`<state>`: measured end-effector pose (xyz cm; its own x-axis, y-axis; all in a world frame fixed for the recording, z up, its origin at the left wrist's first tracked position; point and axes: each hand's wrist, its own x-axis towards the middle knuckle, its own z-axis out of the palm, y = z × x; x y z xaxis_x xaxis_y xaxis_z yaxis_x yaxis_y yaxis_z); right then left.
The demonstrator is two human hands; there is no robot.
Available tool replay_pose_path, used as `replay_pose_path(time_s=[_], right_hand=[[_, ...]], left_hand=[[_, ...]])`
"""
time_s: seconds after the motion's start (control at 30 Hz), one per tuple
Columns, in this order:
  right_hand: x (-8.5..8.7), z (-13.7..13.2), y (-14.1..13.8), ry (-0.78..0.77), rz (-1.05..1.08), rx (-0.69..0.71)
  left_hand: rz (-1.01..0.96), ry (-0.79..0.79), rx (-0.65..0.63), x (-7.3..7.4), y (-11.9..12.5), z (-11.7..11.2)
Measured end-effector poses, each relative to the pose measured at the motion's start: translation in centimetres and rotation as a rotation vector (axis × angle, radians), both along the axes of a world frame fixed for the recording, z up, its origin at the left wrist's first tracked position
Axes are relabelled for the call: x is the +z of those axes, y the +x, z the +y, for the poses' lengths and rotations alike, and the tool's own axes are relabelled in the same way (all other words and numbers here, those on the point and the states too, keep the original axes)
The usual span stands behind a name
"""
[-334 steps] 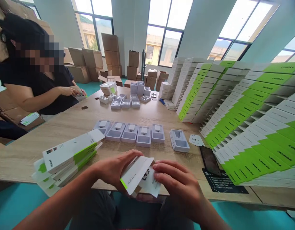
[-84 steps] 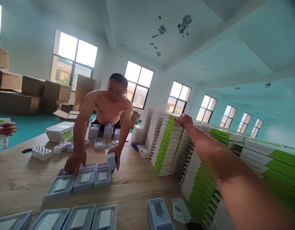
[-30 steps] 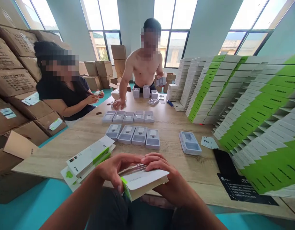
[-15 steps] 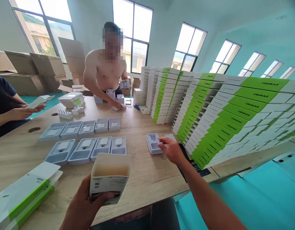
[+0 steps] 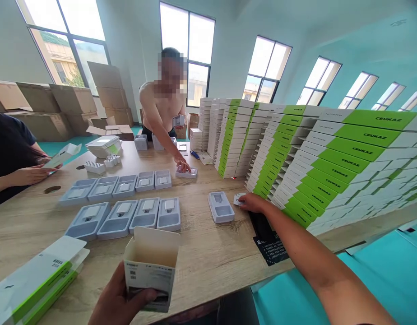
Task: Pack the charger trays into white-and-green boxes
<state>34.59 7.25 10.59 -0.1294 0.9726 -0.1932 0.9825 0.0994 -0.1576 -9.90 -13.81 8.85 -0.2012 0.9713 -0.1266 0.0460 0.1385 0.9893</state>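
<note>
My left hand [image 5: 118,295] is wrapped round a small white carton [image 5: 149,275], its thumb across the printed front. The carton's top is open toward me, and I see its bare inner wall. My right hand [image 5: 256,203] reaches out beside the stacked boxes, its fingers closed on the edge of a small white card [image 5: 238,199]. Just left of that card lies a grey plastic tray [image 5: 222,219] with moulded hollows. Two rows of similar trays, the nearer with one tray [image 5: 169,221], stand further left; white chargers sit in them.
Tall stacks of white-and-green boxes [image 5: 340,160] line the right side. A black sheet with white print [image 5: 271,250] lies under my right forearm. Flattened cartons [image 5: 39,275] are at near left. Across the table [image 5: 198,253], a person's hand [image 5: 183,164] touches another tray; a second person holds a carton at far left.
My right hand has moved off the grey tray, right to the white card. My left hand still holds the carton, slightly lower. The person opposite has set a tray down nearer the rows.
</note>
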Motion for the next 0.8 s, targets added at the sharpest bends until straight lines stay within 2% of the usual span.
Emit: replay_pose_path(time_s=[0.1,0.2,0.27,0.33,0.37,0.4,0.43,0.47,0.53,0.6,0.63,0.73,0.8], right_hand=[[1.0,-0.8,-0.5,0.151,0.074,-0.055],[2.8,-2.9,-2.0,0.379,0.183,-0.121],[4.1,-5.6,-3.9,0.509,0.264,-0.13],[5.3,-9.6,-6.6,0.636,0.386,-0.102],[5.9,-11.9,-8.2,0.699,0.461,-0.073],[6.4,-14.2,-9.7,0.839,0.647,-0.017],[6.9,-16.3,-11.3,0.905,0.807,0.08],[7.4,-18.2,-12.8,0.955,0.889,0.195],[8.1,-20.7,-15.5,0.988,0.887,0.42],[8.1,-21.5,-17.6,0.995,0.755,0.561],[7.8,-21.5,-18.3,1.004,0.687,0.582],[5.9,-20.7,-19.6,1.054,0.604,0.512],[4.3,-20.5,-19.8,1.04,0.687,0.431]], left_hand=[[0.028,0.023,-0.011,0.0,0.2,0.3],[0.095,0.065,0.007,-0.3,0.4,0.9],[0.157,0.104,0.02,-0.4,0.4,1.4],[0.206,0.153,0.007,-0.5,0.4,2.0],[0.226,0.177,-0.011,-0.6,0.5,2.3],[0.247,0.202,-0.033,-0.8,0.6,2.6],[0.272,0.228,-0.055,-1.0,0.6,2.9],[0.302,0.259,-0.071,-1.3,0.7,3.1],[0.374,0.362,-0.083,-1.9,0.9,3.3],[0.44,0.555,-0.092,-2.5,1.0,3.4],[0.462,0.66,-0.103,-2.6,1.0,3.3],[0.481,0.87,-0.146,-2.5,0.7,3.2],[0.474,0.922,-0.158,-2.4,0.4,3.2]])
